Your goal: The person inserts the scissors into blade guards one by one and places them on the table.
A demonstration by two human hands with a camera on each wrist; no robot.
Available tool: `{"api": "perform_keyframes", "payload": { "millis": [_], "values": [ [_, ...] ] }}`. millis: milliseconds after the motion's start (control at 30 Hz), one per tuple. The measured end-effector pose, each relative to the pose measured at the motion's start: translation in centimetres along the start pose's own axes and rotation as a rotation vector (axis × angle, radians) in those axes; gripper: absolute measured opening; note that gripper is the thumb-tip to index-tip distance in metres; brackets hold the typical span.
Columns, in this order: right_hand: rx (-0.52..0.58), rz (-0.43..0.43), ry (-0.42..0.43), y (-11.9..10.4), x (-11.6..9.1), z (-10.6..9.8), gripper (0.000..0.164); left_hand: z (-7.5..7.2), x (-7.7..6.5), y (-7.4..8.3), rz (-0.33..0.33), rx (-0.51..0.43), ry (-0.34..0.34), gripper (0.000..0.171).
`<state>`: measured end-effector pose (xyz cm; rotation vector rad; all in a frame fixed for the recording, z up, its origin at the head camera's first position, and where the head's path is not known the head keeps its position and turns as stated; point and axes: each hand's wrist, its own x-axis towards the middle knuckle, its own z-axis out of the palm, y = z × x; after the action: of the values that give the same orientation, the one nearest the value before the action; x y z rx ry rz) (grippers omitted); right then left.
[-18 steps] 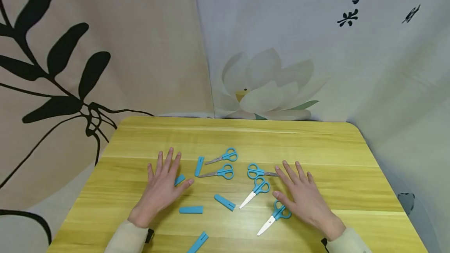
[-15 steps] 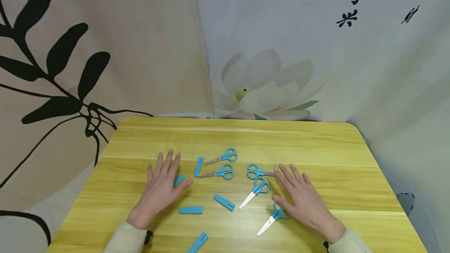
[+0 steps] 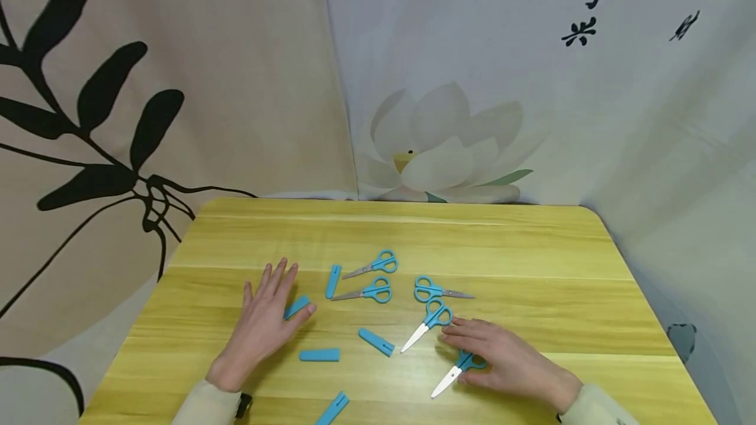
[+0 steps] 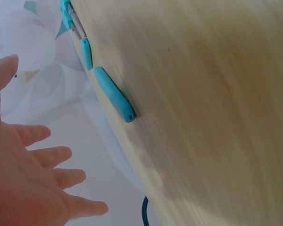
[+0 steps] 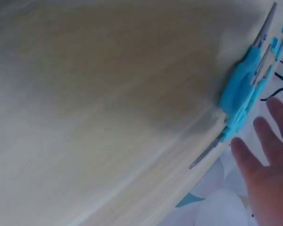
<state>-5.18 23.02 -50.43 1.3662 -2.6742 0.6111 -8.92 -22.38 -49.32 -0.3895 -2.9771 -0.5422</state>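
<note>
Several small scissors with blue handles lie on the wooden table, along with several blue blade covers. My left hand (image 3: pixel 260 330) is spread flat with straight fingers, its thumb beside one blade cover (image 3: pixel 296 307). The left wrist view shows its palm (image 4: pixel 23 183) apart from a blade cover (image 4: pixel 114 94) and holding nothing. My right hand (image 3: pixel 504 359) hovers over the nearest scissors (image 3: pixel 457 370), fingers extended above the handle and thumb beside it. Those scissors (image 5: pixel 240 87) appear in the right wrist view, with the loosely straight fingers off to one side.
Two scissors (image 3: pixel 378 290) lie toward the back middle, close to an upright-lying cover (image 3: pixel 333 281). Another pair (image 3: pixel 434 290) sits just behind a pair (image 3: pixel 430 323) left of my right hand. More covers (image 3: pixel 319 355) lie in front. A printed curtain (image 3: pixel 266 84) hangs behind the table.
My right hand has come down and toward the front, from beside the scissors to over the nearest pair, uncovering the blade behind. My left hand has drawn back slightly.
</note>
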Motion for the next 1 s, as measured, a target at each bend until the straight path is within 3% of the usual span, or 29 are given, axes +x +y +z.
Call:
{"api": "perform_keyframes", "payload": {
  "millis": [367,533,1000],
  "values": [
    [0.190,-0.024,-0.069,0.8,-0.1,0.3,0.053,-0.3,-0.4,-0.3,-0.017,-0.010,-0.004,0.086],
    [0.225,-0.026,-0.081,1.5,-0.4,0.5,0.049,-0.3,-0.5,-0.4,-0.025,-0.019,-0.011,0.085],
    [0.316,-0.041,-0.017,3.0,-0.6,1.7,0.028,-0.6,-0.6,-1.1,-0.040,-0.011,-0.017,0.085]
  ]
}}
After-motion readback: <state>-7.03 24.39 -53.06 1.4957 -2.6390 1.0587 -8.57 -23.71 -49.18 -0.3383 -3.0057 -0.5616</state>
